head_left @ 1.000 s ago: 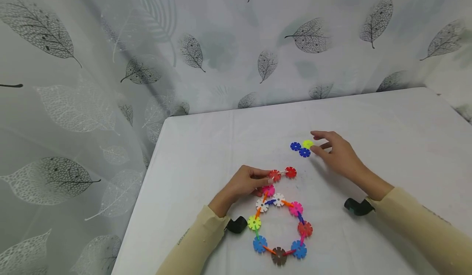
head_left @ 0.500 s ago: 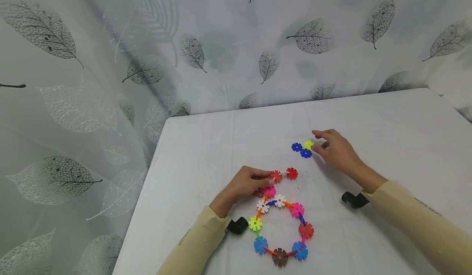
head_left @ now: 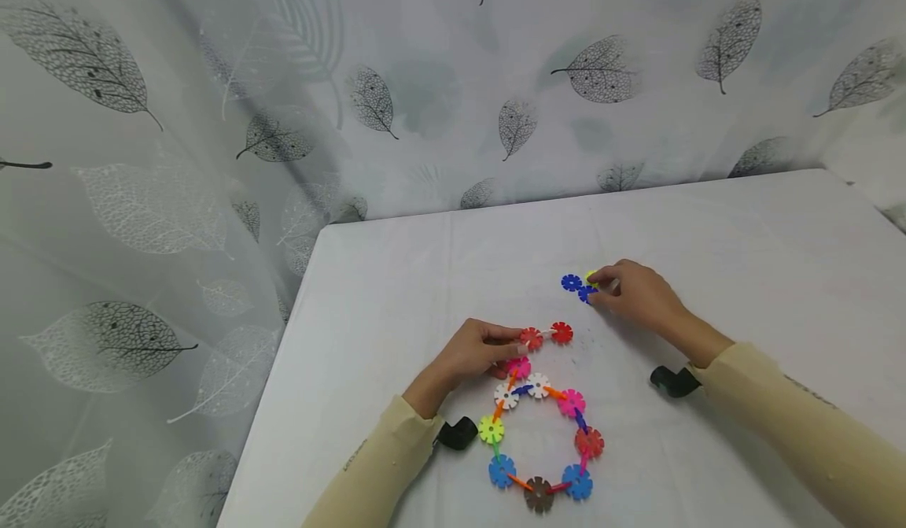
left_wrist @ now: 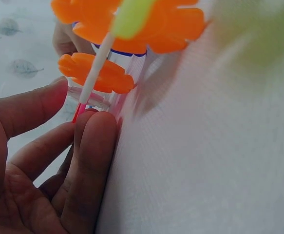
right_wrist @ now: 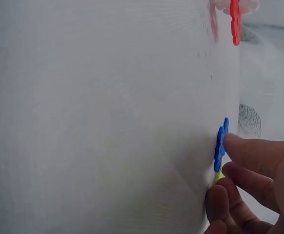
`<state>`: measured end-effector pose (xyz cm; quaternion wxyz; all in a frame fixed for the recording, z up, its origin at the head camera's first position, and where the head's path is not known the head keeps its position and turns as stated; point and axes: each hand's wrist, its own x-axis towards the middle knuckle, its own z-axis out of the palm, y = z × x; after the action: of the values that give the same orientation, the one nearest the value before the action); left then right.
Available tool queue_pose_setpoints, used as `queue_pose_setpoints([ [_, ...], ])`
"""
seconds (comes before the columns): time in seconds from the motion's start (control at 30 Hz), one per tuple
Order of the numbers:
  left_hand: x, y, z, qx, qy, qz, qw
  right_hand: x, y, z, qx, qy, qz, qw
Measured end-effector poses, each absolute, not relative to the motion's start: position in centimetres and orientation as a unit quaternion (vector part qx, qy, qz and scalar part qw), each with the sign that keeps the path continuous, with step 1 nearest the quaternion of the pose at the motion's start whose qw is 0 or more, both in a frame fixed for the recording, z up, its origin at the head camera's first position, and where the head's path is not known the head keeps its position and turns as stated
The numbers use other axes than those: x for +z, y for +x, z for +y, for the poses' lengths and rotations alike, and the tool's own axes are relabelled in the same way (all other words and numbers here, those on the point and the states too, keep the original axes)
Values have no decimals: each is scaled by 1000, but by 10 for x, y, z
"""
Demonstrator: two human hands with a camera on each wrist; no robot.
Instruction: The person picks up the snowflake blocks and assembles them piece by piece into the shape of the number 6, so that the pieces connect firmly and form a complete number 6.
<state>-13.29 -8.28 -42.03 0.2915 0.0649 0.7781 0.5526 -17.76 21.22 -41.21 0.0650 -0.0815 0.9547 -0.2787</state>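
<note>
In the head view, my left hand (head_left: 473, 348) pinches a red notched building disc (head_left: 532, 338) at the upper part of a linked chain. Thumb and fingertips meet around it in the left wrist view, partly hiding it. A second red disc (head_left: 562, 333) extends from it. Below, a pink disc (head_left: 520, 367) joins the ring of linked coloured discs, which includes a brown disc (head_left: 539, 495). My right hand (head_left: 640, 296) is over a loose group: a blue disc (head_left: 571, 282), another blue disc (right_wrist: 219, 148) touched by the thumb, and a partly covered yellow disc (right_wrist: 217, 176) by the forefinger.
Everything lies on a table with a white cloth (head_left: 396, 292). A leaf-patterned curtain (head_left: 439, 119) hangs behind and along the left. Black wrist cameras (head_left: 458, 433) stick out below both sleeves, the left one near the ring's yellow disc (head_left: 491, 430).
My right hand's fingers have drawn closer together and moved down-left over the yellow disc and nearer blue disc. The left hand keeps its hold on the chain.
</note>
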Motion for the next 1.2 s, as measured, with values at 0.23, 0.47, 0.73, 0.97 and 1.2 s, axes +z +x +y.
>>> queue_pose_setpoints([
  [0.23,-421,-133,-81,562,53,772,291,-408,-178,212,-268,-85,956,78],
  [0.47,-421,-132,-80,560,52,774,291,-406,-178,212,-288,-77,949,102],
  [0.73,-419,-133,-81,556,53,775,294,-405,-169,214,-322,-73,939,99],
  [0.97,-418,-134,-83,554,71,775,294,-404,-155,216,-340,-82,928,126],
  [1.2,-415,-135,-84,547,90,774,306,-404,-140,215,-368,-90,912,158],
])
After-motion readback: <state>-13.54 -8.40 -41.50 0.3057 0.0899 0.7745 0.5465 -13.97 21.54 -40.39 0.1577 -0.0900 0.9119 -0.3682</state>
